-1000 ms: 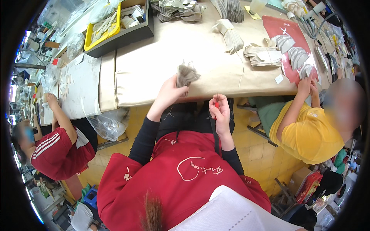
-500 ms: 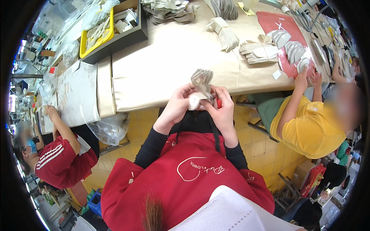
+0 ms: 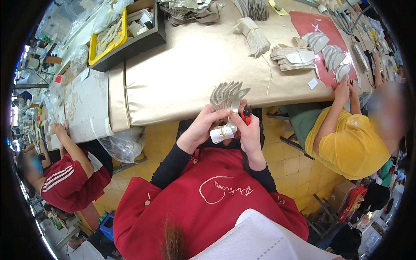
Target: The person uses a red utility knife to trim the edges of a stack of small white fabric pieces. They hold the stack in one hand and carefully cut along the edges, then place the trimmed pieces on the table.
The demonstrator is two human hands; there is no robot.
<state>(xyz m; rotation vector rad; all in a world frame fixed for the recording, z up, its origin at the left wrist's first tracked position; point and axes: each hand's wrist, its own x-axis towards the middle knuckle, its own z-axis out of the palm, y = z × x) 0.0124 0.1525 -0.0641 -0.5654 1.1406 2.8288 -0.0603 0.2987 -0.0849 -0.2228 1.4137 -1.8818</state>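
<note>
Close in front of me, just off the table's near edge, my left hand (image 3: 203,126) grips a stack of grey cut pieces (image 3: 222,96). Their curved tips fan out above the fingers. At the lower end of the stack is a white paper (image 3: 221,134) with a yellowish band around it. My right hand (image 3: 250,138) is closed, its thumb and fingers at the right side of the stack. A small red and black tool (image 3: 246,116) sticks out between its fingers; its exact kind is hard to make out.
Ahead lies a table with a shiny beige cover (image 3: 173,82). Banded bundles (image 3: 292,58) and a red sheet (image 3: 303,24) are at the right; a dark box (image 3: 160,32) holding a yellow tray (image 3: 93,50) stands far left. One person in yellow (image 3: 346,143) works right, another in red (image 3: 71,177) left.
The grey pieces have spread from a tight stack into a fan. The white paper has turned and its band now shows. My right hand has shifted, showing more of the tool.
</note>
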